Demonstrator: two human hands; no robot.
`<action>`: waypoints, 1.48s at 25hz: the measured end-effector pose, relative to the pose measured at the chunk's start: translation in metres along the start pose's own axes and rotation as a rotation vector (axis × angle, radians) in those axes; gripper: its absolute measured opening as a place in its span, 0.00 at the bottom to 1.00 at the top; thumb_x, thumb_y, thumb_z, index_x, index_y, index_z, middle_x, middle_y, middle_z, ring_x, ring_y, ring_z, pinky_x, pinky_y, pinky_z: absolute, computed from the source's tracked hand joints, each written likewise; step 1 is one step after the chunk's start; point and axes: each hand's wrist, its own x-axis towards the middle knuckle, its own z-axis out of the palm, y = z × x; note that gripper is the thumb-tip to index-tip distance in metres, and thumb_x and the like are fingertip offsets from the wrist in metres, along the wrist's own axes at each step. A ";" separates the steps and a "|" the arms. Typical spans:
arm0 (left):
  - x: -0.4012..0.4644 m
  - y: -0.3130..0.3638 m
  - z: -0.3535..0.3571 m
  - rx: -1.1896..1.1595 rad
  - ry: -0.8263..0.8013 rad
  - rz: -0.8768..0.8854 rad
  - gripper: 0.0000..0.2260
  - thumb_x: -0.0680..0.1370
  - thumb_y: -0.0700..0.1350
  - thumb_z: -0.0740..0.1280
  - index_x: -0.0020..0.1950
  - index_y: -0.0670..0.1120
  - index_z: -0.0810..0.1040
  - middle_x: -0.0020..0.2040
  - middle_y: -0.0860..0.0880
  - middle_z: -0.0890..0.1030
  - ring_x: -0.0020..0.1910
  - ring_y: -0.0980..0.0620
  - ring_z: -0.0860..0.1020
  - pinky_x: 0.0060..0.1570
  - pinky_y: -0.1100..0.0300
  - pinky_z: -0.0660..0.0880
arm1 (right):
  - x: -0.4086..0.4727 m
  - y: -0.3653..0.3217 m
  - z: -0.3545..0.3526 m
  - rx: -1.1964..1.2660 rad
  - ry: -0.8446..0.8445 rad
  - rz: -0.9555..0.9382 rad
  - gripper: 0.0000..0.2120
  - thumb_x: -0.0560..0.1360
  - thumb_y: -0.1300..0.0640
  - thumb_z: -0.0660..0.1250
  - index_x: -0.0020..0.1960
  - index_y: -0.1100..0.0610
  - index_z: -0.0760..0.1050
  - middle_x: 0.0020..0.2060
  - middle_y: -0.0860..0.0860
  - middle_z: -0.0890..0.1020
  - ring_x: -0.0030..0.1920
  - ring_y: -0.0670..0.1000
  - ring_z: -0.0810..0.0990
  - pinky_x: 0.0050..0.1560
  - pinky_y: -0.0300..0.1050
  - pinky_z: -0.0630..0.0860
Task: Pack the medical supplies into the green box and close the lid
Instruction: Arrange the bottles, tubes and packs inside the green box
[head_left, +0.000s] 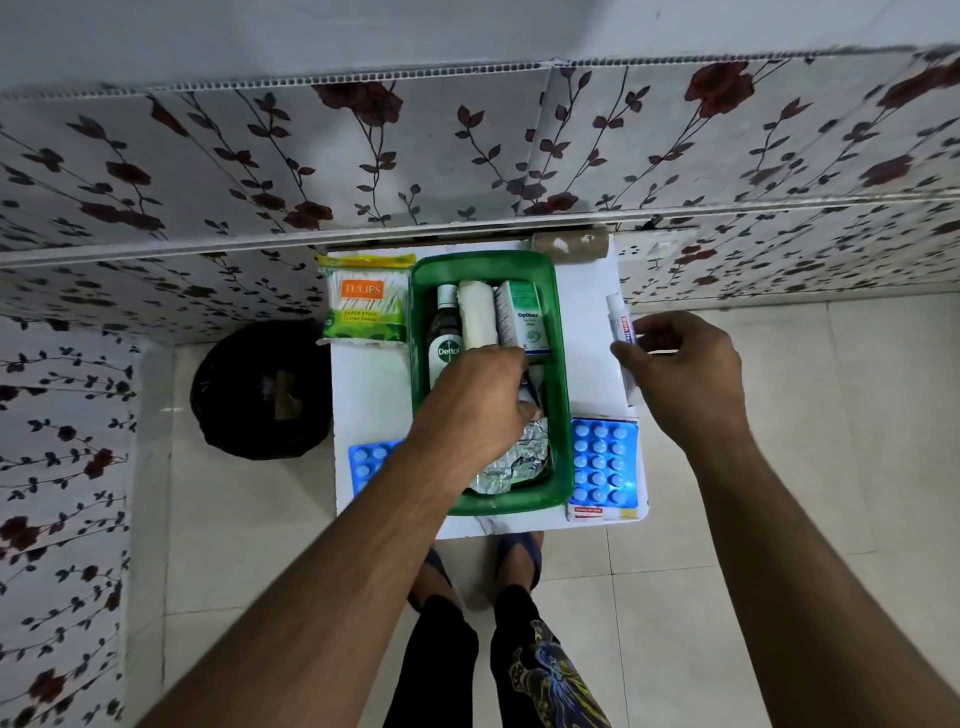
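Note:
The green box (562, 395) stands open on a small white table (371, 395). Inside lie a Dettol bottle (445, 332), a white gauze roll (477, 317), an Optibex carton (522, 317) and crumpled silver foil strips (524, 454). My left hand (470, 410) reaches into the box over the foil, fingers curled on something small that I cannot make out. My right hand (680, 364) closes around a white ointment tube (618, 317) at the table's right edge. A cotton swab pack (366, 301) lies left of the box. Blue tablet blister packs sit at the front left (366, 462) and front right (602, 467).
A black lined bin (260, 389) stands on the floor left of the table. A cardboard tube (569, 244) lies behind the box against the floral wall. My feet in blue sandals (519, 553) are under the table's front edge. No lid is visible.

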 end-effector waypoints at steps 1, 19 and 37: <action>-0.002 0.000 -0.002 -0.010 0.003 0.006 0.13 0.72 0.47 0.72 0.55 0.44 0.79 0.49 0.46 0.82 0.47 0.46 0.80 0.46 0.55 0.77 | -0.001 0.000 0.001 0.012 -0.012 0.008 0.10 0.72 0.54 0.73 0.53 0.53 0.80 0.38 0.43 0.82 0.36 0.41 0.79 0.36 0.38 0.74; -0.046 -0.104 -0.036 -0.435 0.453 -0.327 0.06 0.75 0.37 0.67 0.47 0.47 0.81 0.40 0.55 0.82 0.38 0.58 0.80 0.38 0.75 0.70 | -0.034 -0.082 0.103 -0.118 -0.172 -0.203 0.15 0.74 0.49 0.71 0.57 0.55 0.80 0.47 0.51 0.87 0.48 0.54 0.84 0.43 0.40 0.73; 0.042 -0.151 -0.041 -0.339 0.327 -0.573 0.30 0.67 0.62 0.74 0.61 0.45 0.74 0.57 0.43 0.80 0.54 0.43 0.79 0.51 0.51 0.76 | 0.080 -0.052 0.058 -0.554 0.045 -0.489 0.16 0.72 0.62 0.68 0.59 0.54 0.80 0.58 0.56 0.82 0.56 0.62 0.80 0.52 0.52 0.78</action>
